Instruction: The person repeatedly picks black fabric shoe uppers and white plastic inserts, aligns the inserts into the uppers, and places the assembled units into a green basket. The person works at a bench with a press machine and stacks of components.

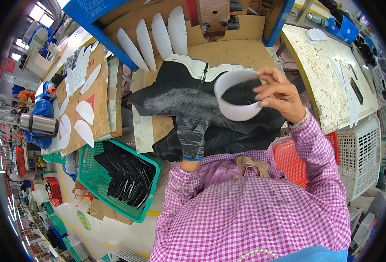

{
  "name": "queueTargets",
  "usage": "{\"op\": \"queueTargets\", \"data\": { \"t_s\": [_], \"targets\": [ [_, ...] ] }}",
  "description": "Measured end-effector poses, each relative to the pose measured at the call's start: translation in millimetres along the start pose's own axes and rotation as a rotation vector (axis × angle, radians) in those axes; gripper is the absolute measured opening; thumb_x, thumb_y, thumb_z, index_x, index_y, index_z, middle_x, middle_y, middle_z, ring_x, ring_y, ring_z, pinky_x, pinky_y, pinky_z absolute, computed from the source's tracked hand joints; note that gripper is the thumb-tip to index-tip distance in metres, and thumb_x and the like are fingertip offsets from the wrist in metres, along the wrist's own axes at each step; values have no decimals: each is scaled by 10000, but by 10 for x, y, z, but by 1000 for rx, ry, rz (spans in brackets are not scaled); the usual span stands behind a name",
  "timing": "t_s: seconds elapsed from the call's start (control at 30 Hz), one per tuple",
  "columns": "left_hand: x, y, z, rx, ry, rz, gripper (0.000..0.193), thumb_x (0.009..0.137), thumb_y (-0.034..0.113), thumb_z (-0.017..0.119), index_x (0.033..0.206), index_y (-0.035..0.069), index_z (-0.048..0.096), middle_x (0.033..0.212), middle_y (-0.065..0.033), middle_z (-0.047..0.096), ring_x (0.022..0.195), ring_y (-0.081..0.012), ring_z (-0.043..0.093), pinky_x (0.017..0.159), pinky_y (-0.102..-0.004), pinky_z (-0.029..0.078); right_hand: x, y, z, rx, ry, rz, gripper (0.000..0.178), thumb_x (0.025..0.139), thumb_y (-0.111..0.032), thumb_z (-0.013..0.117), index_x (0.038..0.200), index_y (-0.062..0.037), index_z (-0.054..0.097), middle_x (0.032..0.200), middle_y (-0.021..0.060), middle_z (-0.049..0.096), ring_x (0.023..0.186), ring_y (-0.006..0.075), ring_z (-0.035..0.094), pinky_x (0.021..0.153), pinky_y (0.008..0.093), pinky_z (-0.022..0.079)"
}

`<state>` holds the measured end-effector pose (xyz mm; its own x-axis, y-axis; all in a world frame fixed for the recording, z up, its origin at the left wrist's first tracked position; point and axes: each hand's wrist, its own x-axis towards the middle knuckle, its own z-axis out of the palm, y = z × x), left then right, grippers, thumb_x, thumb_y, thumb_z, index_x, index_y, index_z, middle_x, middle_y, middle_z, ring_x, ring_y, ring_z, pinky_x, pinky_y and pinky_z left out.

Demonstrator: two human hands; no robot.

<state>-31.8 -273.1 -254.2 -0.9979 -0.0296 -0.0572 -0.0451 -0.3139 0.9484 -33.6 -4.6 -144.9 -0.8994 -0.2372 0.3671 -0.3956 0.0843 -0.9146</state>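
Note:
My right hand (284, 94), bare, pinches one side of a thin white flexible piece (239, 112) between thumb and fingers. The piece is bent round into a loop and held up over the dark work. A dark striped glove covers my left hand (191, 133), which rests on a black sheet-like piece (171, 76) with a greyish, dusty-looking patch; its fingers cannot be made out. Along the far edge of the black piece runs a white scalloped part (221, 70). More black pieces (232, 139) lie stacked nearer to me, under the work.
Several white half-oval pieces (145, 43) lean beyond the work inside a blue frame (105, 37), below a machine head (213, 19). A green basket (81, 166) of black pieces stands left. Red (289, 161) and white (359, 153) baskets and a worn table (332, 100) are right.

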Motion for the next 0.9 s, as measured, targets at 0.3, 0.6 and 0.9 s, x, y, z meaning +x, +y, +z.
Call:
{"op": "queueTargets", "data": {
  "t_s": [0.3,0.6,0.9],
  "targets": [
    [89,144,-12,312,-98,12,590,838,1,672,1342,-27,367,1275,-135,566,1151,-193,556,994,-326,446,825,-565,552,-740,-713,-130,508,812,-116,583,1296,-46,446,1312,167,512,1113,333,572,917,397,485],
    [48,172,28,209,-102,3,603,833,-91,626,1358,-12,341,1238,-145,569,1069,-201,596,856,-318,545,898,-406,713,-764,-741,-441,436,788,-84,609,1196,0,479,1190,180,531,916,370,611,794,406,526],
    [31,92,-35,132,-96,44,550,838,-88,626,1323,-16,377,1241,-125,565,1085,-190,586,904,-310,511,910,-388,765,-749,-777,-466,367,778,-71,615,1119,24,518,1220,165,501,915,361,611,778,406,533]
  ]
}}
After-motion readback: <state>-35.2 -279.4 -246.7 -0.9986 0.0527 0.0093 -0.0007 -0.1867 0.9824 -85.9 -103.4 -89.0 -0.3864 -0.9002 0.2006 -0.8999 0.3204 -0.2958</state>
